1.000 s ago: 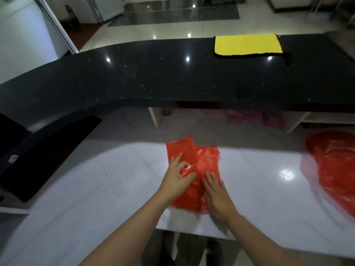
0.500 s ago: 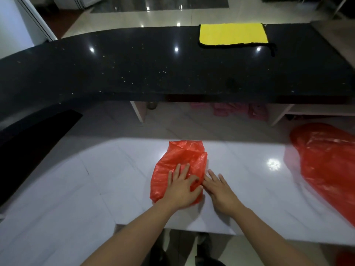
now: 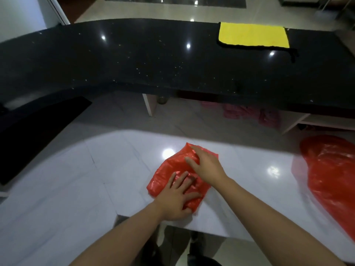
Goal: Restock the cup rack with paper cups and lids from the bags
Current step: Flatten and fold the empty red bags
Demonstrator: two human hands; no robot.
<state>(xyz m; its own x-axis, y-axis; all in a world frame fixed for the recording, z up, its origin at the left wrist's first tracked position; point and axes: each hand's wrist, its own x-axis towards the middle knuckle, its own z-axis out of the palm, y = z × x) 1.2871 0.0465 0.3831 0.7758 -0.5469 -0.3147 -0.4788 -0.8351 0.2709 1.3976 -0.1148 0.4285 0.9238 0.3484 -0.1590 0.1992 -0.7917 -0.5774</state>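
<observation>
Whereas half a second ago the right hand (image 3: 208, 167) lay flat on the white marble counter (image 3: 80, 179) just beside the small red bag (image 3: 169, 169), it has now been brought up onto the bag's far end, fingers straight and pressing; whether any plastic is pinched beneath them cannot be told. The left hand (image 3: 177, 196) has been kept spread on the near end, fingers straight, nothing gripped. The bag is thereby held flattened near the counter's front edge, which is judged to mean that an emptied bag is being smoothed or folded rather than unpacked. Two red bags are counted on the white counter: the small one under the hands and a large red bag (image 3: 334, 173) well apart at the right. One yellow cloth (image 3: 253, 36) is seen on the black upper counter (image 3: 134, 60). Some pinkish bags under that counter are too dim to count. No cups, lids or cup rack are seen.
</observation>
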